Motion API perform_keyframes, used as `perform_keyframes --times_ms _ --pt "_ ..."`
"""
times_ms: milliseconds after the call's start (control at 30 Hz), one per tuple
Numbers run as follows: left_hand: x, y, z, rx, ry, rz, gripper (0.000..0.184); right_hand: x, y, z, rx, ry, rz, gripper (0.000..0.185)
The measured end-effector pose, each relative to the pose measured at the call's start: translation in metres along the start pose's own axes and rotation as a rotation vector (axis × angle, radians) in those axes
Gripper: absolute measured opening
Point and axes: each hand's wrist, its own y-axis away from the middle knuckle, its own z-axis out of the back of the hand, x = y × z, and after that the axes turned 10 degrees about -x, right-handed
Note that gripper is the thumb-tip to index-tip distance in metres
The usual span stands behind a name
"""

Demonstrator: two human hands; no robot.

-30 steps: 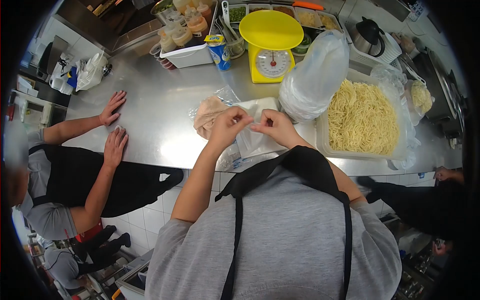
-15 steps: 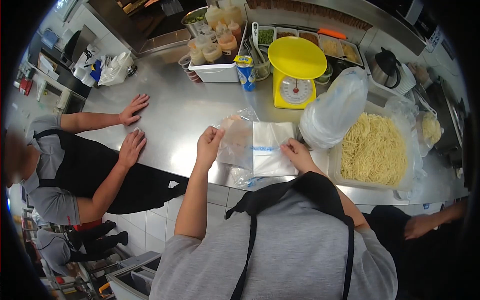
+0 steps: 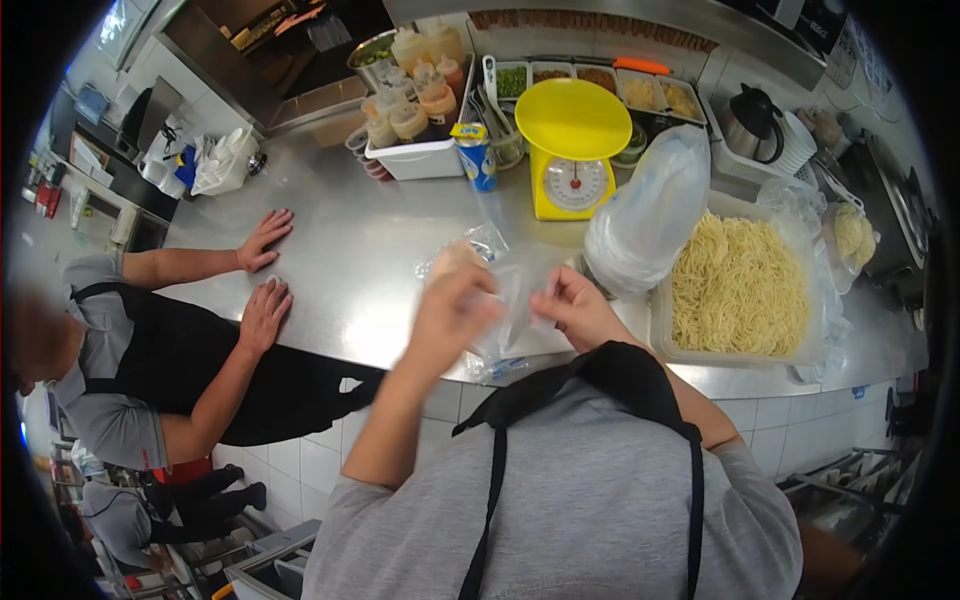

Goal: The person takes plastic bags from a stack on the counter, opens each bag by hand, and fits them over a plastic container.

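A thin clear plastic bag (image 3: 518, 300) hangs between my hands above the steel counter. My right hand (image 3: 578, 308) pinches its right side between thumb and fingers. Motion blurs my left hand (image 3: 455, 315) at the bag's left side, so its hold is unclear. Beneath my hands, a stack of bags (image 3: 540, 342) is mostly hidden. A beige cloth-like item (image 3: 460, 254) and crumpled clear wrap (image 3: 488, 240) show just beyond my left hand.
Behind stand a yellow scale (image 3: 574, 185), a wrapped stack (image 3: 640, 235), a blue can (image 3: 477, 165) and a bottle bin (image 3: 425, 160). Noodles (image 3: 740, 285) fill a tub at right. A co-worker's hands (image 3: 265, 280) rest on the counter (image 3: 335, 225) at left.
My hands have come closer together from their wider spread, with the bag now between them. The view has shifted slightly. A person's arm at the lower right is no longer clearly visible.
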Motion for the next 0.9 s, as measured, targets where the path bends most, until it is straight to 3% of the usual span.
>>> perform_keyframes --times_ms 100,167,233,300,333,367,433,467,500,567,600,667,700,767,900 --pt "-0.017 0.0 -0.028 -0.001 -0.065 -0.133 0.031 0.038 0.017 -0.023 0.196 0.119 0.168 0.02" --pt "-0.019 -0.003 -0.022 0.181 0.124 -0.015 0.027 0.076 0.035 -0.036 0.197 0.611 0.305 0.018" --pt "-0.02 -0.005 -0.017 0.121 0.234 -0.002 0.022 0.085 0.045 -0.037 0.156 0.575 0.269 0.016" --pt "-0.02 -0.003 -0.01 0.007 0.451 0.066 0.012 0.092 0.052 -0.031 0.225 0.266 0.525 0.015" --pt "-0.011 -0.011 -0.007 -0.101 0.487 0.018 0.009 0.098 0.057 -0.032 0.211 0.043 0.461 0.017" --pt "-0.012 -0.012 -0.009 -0.1 0.486 0.012 0.009 0.107 0.061 -0.029 0.212 0.044 0.467 0.017" --pt "-0.036 -0.017 -0.013 -0.292 0.78 0.104 0.013 0.126 0.066 -0.019 0.568 0.162 0.245 0.016" --pt "-0.044 -0.016 -0.011 -0.249 0.769 -0.001 0.014 0.132 0.067 -0.017 0.619 0.561 0.323 0.012" --pt "-0.054 -0.015 -0.005 -0.249 0.768 -0.009 0.014 0.145 0.072 -0.023 0.622 0.564 0.33 0.012" --pt "-0.077 -0.011 0.012 0.041 0.693 -0.39 0.012 0.178 0.088 -0.041 0.408 1.166 0.448 0.011" --pt "-0.092 -0.013 0.02 0.039 0.692 -0.396 0.012 0.187 0.091 -0.041 0.334 1.368 0.771 0.013" --pt "-0.122 -0.024 0.033 0.432 0.15 -0.745 0.011 0.202 0.091 -0.038 0.237 1.554 1.11 0.017" --pt "-0.131 -0.028 0.034 0.432 0.146 -0.754 0.011 0.21 0.09 -0.036 0.056 1.64 1.215 0.026" --pt "-0.145 -0.035 0.032 0.101 -0.53 -0.896 0.01 0.219 0.088 -0.032 -0.141 1.719 1.326 0.035" --pt "-0.162 -0.055 0.022 -0.128 -0.676 -1.028 0.011 0.227 0.082 -0.021 -0.364 1.787 1.426 0.045"
